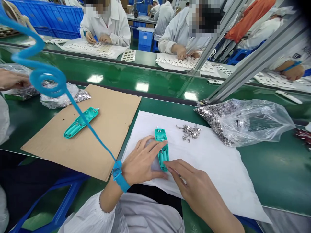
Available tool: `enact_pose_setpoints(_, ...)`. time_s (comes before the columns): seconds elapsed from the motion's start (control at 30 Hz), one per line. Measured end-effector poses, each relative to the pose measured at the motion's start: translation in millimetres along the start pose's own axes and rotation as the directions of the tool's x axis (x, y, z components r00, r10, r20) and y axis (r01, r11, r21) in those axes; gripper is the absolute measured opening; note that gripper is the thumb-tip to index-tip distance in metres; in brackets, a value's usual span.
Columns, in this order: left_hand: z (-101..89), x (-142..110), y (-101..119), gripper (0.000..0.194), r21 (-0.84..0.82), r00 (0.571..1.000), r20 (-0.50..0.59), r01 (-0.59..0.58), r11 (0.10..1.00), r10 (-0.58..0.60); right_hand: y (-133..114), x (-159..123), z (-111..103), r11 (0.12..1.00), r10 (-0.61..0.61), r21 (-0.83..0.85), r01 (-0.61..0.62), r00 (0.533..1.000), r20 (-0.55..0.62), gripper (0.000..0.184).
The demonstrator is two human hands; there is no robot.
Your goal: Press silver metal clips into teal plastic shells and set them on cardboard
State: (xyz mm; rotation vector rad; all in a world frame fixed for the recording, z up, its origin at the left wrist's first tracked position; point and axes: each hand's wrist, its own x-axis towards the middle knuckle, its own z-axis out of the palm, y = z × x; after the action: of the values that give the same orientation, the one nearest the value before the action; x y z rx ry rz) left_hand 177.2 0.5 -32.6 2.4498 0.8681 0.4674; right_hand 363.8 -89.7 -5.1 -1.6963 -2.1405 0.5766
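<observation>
Shell (164, 154) lies between the hands, its long axis running away from the body, nub end pointing forward and slightly left. Left hand (139, 160) is spread, a finger across the shell; right hand (195, 181) curls at its near end, grip unclear. Clips (191, 132) lie beyond the right hand.

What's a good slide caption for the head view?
Left hand and right hand at a teal shell on a white sheet, metal parts alongside.
</observation>
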Motion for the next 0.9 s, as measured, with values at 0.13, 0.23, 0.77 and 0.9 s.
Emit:
enact_pose_setpoints(0.13,-0.9,-0.4,0.9,0.089,-0.033,1.0,0.023,0.017,0.999,-0.016,0.1,0.4,9.5,1.0,0.003,0.019,-0.003,1.0,-0.02,0.03)
enact_pose_setpoints(0.23,-0.4,-0.5,0.5,0.089,-0.039,1.0,0.016,0.014,0.999,-0.013,0.6,0.9,13.0,0.999,-0.001,0.047,0.002,0.999,-0.033,0.026)
enact_pose_setpoints(0.77,-6.0,-3.7,0.6,0.083,-0.066,0.997,-0.02,-0.073,0.995,0.072,-4.8,13.6,-3.7,0.952,0.128,0.275,-0.133,0.991,0.039,0.019)
enact_pose_setpoints(0.9,-7.2,-7.4,1.2,0.074,-0.03,0.998,-0.036,-0.058,0.998,0.057,-0.2,17.4,-7.3,0.793,0.318,0.569,-0.22,0.945,-0.077,0.022)
